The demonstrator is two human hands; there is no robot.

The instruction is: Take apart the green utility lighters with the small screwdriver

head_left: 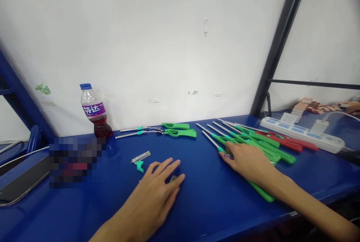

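Note:
Over the blue table, my left hand (160,189) is spread with its fingers apart; a small dark part (173,178) shows between thumb and fingers, lying on the table. Just beyond it are a clear tube (141,157) and a teal trigger piece (139,165). My right hand (247,159) rests on the nearest of several green long-nosed lighters (263,192), its fingers closed around the front of the body. Farther back lie two green handle shells (180,133) with metal rods (129,134) and wires to their left.
A soda bottle (95,112) stands by the wall at the left, near a dark device (25,178). Red lighters (289,142) and a white power strip (303,133) lie at the right, by a black post (277,47).

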